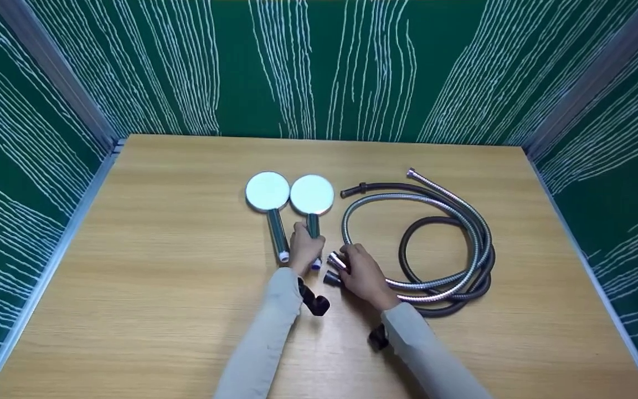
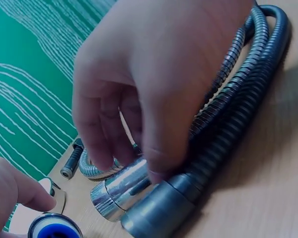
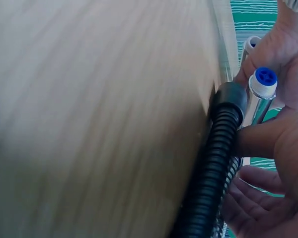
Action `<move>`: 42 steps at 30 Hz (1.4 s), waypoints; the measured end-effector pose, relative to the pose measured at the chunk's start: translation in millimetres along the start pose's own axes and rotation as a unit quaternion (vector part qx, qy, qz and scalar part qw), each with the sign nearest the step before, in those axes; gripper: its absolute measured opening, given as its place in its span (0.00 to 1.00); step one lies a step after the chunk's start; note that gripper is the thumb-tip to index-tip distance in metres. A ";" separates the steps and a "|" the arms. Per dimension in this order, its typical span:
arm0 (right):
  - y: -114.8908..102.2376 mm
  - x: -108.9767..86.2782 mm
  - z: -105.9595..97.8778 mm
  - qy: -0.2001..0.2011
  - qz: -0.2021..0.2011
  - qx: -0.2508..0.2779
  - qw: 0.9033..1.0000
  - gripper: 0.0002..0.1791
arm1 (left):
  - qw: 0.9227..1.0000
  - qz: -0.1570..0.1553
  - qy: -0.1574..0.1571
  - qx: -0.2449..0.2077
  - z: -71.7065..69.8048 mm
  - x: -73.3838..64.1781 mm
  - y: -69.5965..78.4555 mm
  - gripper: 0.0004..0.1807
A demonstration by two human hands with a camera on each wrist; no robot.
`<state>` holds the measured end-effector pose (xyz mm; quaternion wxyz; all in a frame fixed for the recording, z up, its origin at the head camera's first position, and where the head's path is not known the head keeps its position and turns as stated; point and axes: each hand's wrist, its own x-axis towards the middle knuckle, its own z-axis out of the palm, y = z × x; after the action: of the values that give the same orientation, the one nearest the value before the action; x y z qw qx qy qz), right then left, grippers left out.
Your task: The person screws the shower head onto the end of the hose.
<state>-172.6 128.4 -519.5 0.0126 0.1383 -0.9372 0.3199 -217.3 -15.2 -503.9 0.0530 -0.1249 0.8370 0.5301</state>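
Observation:
Two shower heads with round white faces and dark shiny handles lie side by side in the head view. My left hand (image 1: 305,248) grips the handle of the right shower head (image 1: 312,194); its blue-centred threaded end (image 3: 266,78) shows in the right wrist view. The left shower head (image 1: 267,191) lies just beyond that hand. With thumb and fingers, my right hand (image 1: 366,277) pinches a silver shower hose near its chrome end fitting (image 2: 121,191). Right beside that fitting is the black end fitting (image 2: 161,210) of a dark shower hose, close under the thumb.
Both hoses lie coiled together on the wooden table (image 1: 158,233), right of the shower heads. The far ends, silver (image 1: 411,173) and dark (image 1: 349,192), point toward the back left. Green walls with white lines (image 1: 319,66) border the back and sides.

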 end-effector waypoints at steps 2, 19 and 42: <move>-0.4 -0.5 1.9 -0.004 0.002 -0.002 1.000 0.17 | 1.000 -0.010 -0.006 -0.023 0.0 1.2 -0.1 0.22; -4.0 -2.9 -3.9 -0.021 0.027 0.067 0.997 0.10 | 0.922 -0.153 -0.085 -0.345 3.1 16.7 -1.8 0.05; 2.3 -15.3 -17.9 -0.001 0.087 0.055 0.995 0.11 | 0.857 -0.143 -0.089 -0.488 25.4 18.9 7.9 0.15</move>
<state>-159.7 144.8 -508.4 -0.0239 0.0575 -0.9265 0.3710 -238.7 8.0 -512.2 0.1352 -0.2051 0.4359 0.8658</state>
